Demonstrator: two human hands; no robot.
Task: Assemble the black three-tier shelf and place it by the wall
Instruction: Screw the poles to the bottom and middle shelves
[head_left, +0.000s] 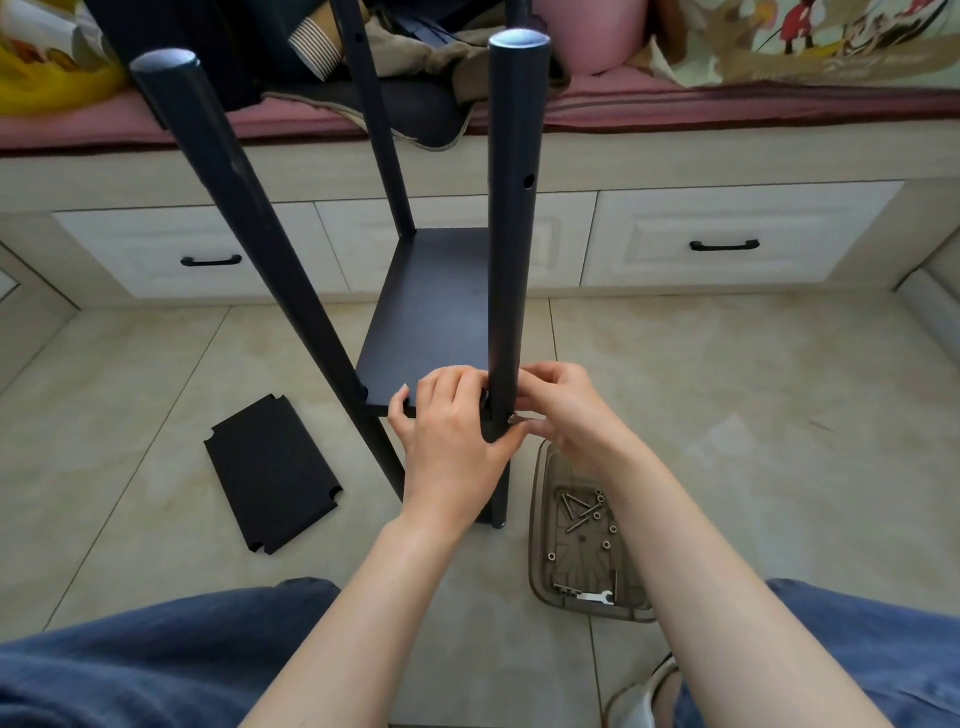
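Observation:
The black shelf frame stands on the floor in front of me, with round black posts rising toward the camera. One black shelf board (431, 312) is fitted between the posts. My left hand (452, 431) grips the near right post (511, 260) at the board's front corner, fingers curled around it. My right hand (561, 410) pinches a small metal part against the same post from the right; the part is mostly hidden. A second loose black board (272, 473) with notched corners lies flat on the tiles to the left.
A clear plastic tray (540, 561) with several screws, nuts and a small wrench sits on the floor under my right forearm. A low cabinet with drawers (727, 239) and a cushioned bench with bags runs along the back. My knees in blue trousers frame the bottom.

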